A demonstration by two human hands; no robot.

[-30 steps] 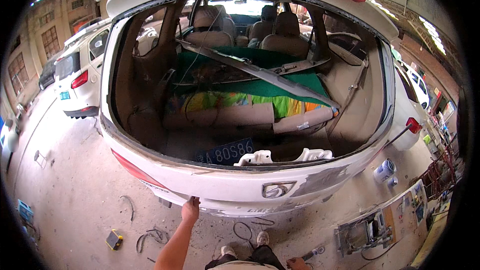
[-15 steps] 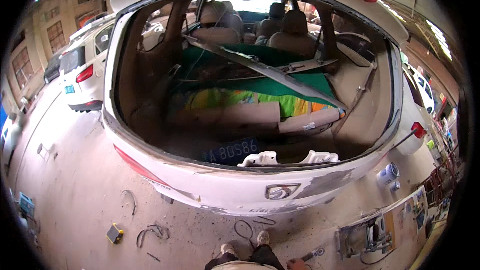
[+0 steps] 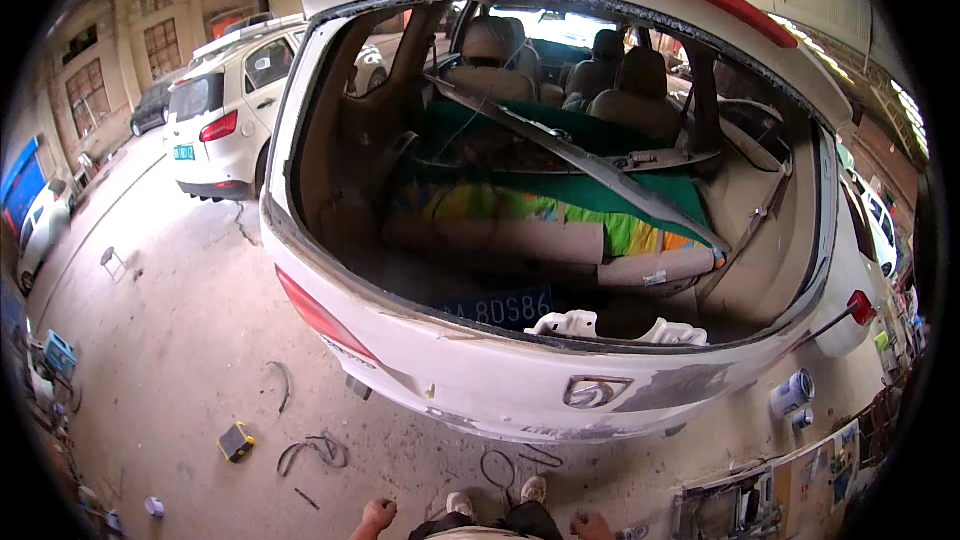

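My left hand [image 3: 378,515] hangs at the lower edge, left of my shoes, its fingers curled in with nothing visible in them. On the other side, my right hand [image 3: 590,526] is cut off by the lower edge, its fingers curled. Beside it shows a small grey tool-like thing [image 3: 632,532]; whether I hold it I cannot tell. Ahead stands a white car [image 3: 480,370] with its rear window opening bare of glass. A red tail light [image 3: 325,315] is on its left. A white bracket [image 3: 620,328] stands at the opening's lower edge, with a blue plate [image 3: 500,308] behind it.
A yellow-black box [image 3: 236,442], a dark strap [image 3: 312,455] and a looped cable [image 3: 500,473] lie on the floor. Another white car [image 3: 215,130] is parked at left. White buckets [image 3: 792,393] and a panel with tools [image 3: 770,500] are at right.
My view has turned left, so the car sits farther right and slightly lower. My left hand has come into view; my right hand stays near the lower edge.
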